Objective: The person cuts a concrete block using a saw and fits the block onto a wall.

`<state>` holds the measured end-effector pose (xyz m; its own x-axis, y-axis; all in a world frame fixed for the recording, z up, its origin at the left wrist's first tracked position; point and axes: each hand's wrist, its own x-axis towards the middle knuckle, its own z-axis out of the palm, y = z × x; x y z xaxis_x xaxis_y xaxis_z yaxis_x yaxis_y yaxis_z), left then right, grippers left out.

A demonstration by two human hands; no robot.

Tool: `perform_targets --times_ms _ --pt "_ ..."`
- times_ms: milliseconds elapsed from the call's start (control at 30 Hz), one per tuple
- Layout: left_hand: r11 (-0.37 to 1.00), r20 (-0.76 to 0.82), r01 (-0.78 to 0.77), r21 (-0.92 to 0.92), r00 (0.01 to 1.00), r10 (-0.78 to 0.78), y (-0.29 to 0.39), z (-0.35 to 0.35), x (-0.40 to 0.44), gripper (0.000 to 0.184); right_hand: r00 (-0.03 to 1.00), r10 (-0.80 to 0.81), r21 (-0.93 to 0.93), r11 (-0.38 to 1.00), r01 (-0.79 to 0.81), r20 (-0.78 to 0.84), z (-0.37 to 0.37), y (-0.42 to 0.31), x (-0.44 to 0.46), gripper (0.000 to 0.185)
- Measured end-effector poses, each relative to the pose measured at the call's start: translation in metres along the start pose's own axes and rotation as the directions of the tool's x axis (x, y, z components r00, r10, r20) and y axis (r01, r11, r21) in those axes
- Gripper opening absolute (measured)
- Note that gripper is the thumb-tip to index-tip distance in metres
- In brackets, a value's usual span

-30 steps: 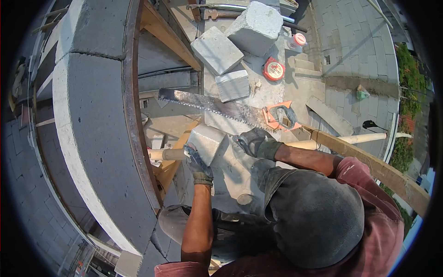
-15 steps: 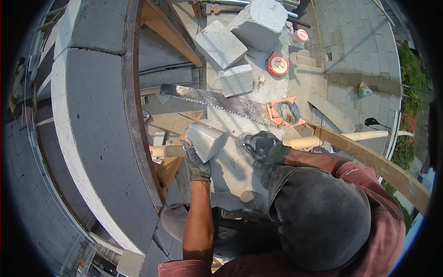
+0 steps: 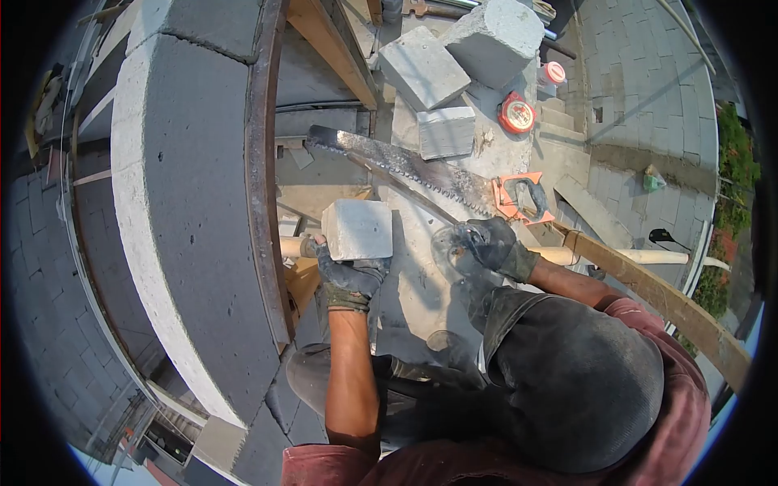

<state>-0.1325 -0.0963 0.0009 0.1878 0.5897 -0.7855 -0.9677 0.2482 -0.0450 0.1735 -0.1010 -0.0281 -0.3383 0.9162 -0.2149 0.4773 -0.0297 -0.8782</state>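
Observation:
My left hand (image 3: 350,278), in a dark worn glove, grips a small grey lightweight concrete block (image 3: 361,229) from below and its left side. The block is held up, its pale flat face toward the camera. My right hand (image 3: 489,243), also gloved, is closed around the near end of a long thin blade-like tool (image 3: 412,194); its exact kind is unclear. This tool points up and left, just below a handsaw (image 3: 429,172) with an orange and black handle. The saw lies across the work surface (image 3: 417,292), teeth toward me.
Larger concrete blocks (image 3: 494,40) and smaller cut pieces (image 3: 446,132) lie at the far end, with a red tape measure (image 3: 516,112) beside them. A block wall (image 3: 194,178) runs along the left. A timber beam (image 3: 656,296) and a bamboo pole (image 3: 632,240) cross at right.
My left hand has turned the block, so a flat face now shows. The long thin tool in my right hand has swung up beside the saw. The whole view has shifted slightly.

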Motion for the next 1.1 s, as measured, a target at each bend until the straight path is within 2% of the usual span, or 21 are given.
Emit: perform_targets --times_ms 67,233,333,400,433,467,500,533,567,600,667,700,800,833,867,900,967,1000,1067,1100 --pt "1.0 -0.018 0.022 -0.011 1.0 -0.023 -0.004 0.002 0.0 0.072 0.998 -0.022 -0.163 0.986 0.032 0.066 -0.007 0.0 0.005 0.026" --pt "0.994 -0.138 0.091 -0.062 0.985 -0.099 -0.023 0.009 -0.005 0.077 0.996 0.058 -0.071 0.996 -0.053 0.071 -0.015 -0.044 0.02 0.027" --pt "0.997 -0.148 0.072 0.037 0.987 -0.066 -0.036 0.009 -0.01 0.086 0.998 0.041 -0.032 0.999 -0.04 0.044 -0.018 -0.067 0.027 0.029" --pt "0.986 -0.093 -0.009 0.168 0.995 0.024 -0.048 0.013 -0.016 0.076 1.0 0.003 -0.028 1.0 -0.003 0.017 -0.018 -0.066 0.028 0.029" --pt "0.986 -0.09 -0.009 0.166 0.996 0.024 -0.057 0.012 -0.015 0.076 0.999 -0.039 -0.036 0.999 0.04 0.019 -0.015 -0.057 0.027 0.032" --pt "0.93 -0.179 -0.164 0.33 0.956 0.232 -0.066 0.01 -0.012 0.066 0.996 -0.083 -0.046 0.995 0.084 0.021 -0.014 -0.049 0.026 0.035" --pt "0.822 -0.228 -0.287 0.492 0.869 0.439 -0.072 0.006 -0.008 0.058 0.996 -0.088 -0.055 0.994 0.09 0.023 -0.015 -0.044 0.025 0.035" --pt "0.826 -0.224 -0.292 0.482 0.871 0.438 -0.072 -0.008 -0.001 0.058 0.993 -0.112 -0.169 0.98 0.106 -0.03 -0.016 -0.041 0.021 0.039" --pt "0.675 -0.138 -0.355 0.647 0.816 0.561 -0.069 -0.032 0.009 0.051 0.986 -0.145 -0.283 0.952 0.117 -0.081 -0.02 -0.039 0.021 0.044" --pt "0.63 -0.11 -0.369 0.683 0.801 0.588 -0.065 -0.035 0.013 0.048 0.985 -0.152 -0.293 0.948 0.122 -0.08 -0.031 -0.035 0.021 0.044" --pt "0.534 -0.052 -0.394 0.748 0.768 0.639 -0.058 -0.041 0.02 0.047 0.997 -0.08 -0.476 0.877 0.06 -0.021 -0.059 -0.03 0.016 0.052" --pt "0.389 0.051 -0.445 0.807 0.708 0.705 -0.058 -0.022 0.01 0.055 0.971 -0.238 -0.639 0.749 0.177 -0.009 -0.078 -0.036 0.022 0.056" --pt "-0.011 0.303 -0.434 0.901 0.613 0.73 -0.039 -0.009 -0.002 0.088 0.975 -0.217 -0.627 0.767 0.139 -0.049 -0.111 -0.008 0.026 0.06" --pt "-0.293 0.513 -0.439 0.849 0.554 0.655 -0.034 0.011 -0.016 0.102 0.974 -0.223 -0.625 0.766 0.148 -0.043 -0.118 -0.007 0.028 0.06" --pt "-0.549 0.69 -0.42 0.722 0.499 0.525 -0.032 0.027 -0.027 0.115 0.976 -0.217 -0.669 0.727 0.154 -0.011 -0.126 -0.009 0.032 0.061" --pt "-0.549 0.685 -0.413 0.727 0.491 0.538 -0.031 0.035 -0.032 0.115 0.978 -0.21 -0.708 0.687 0.163 0.022 -0.129 -0.01 0.037 0.062" --pt "-0.421 0.697 -0.559 0.715 0.516 0.499 -0.03 0.045 -0.037 0.15 0.982 -0.187 -0.732 0.665 0.147 0.028 -0.126 -0.007 0.041 0.062" --pt "-0.42 0.69 -0.552 0.72 0.509 0.514 -0.028 0.044 -0.038 0.15 0.988 -0.152 -0.758 0.642 0.116 0.022 -0.123 -0.006 0.04 0.063" --pt "-0.379 0.667 -0.549 0.745 0.62 0.413 -0.023 0.041 -0.039 0.164 0.992 -0.12 -0.762 0.64 0.098 0.027 -0.116 0.001 0.038 0.063" --pt "-0.43 0.765 -0.632 0.644 0.534 0.36 -0.022 0.042 -0.038 0.165 0.991 -0.135 -0.751 0.653 0.1 0.015 -0.111 0.004 0.036 0.064"
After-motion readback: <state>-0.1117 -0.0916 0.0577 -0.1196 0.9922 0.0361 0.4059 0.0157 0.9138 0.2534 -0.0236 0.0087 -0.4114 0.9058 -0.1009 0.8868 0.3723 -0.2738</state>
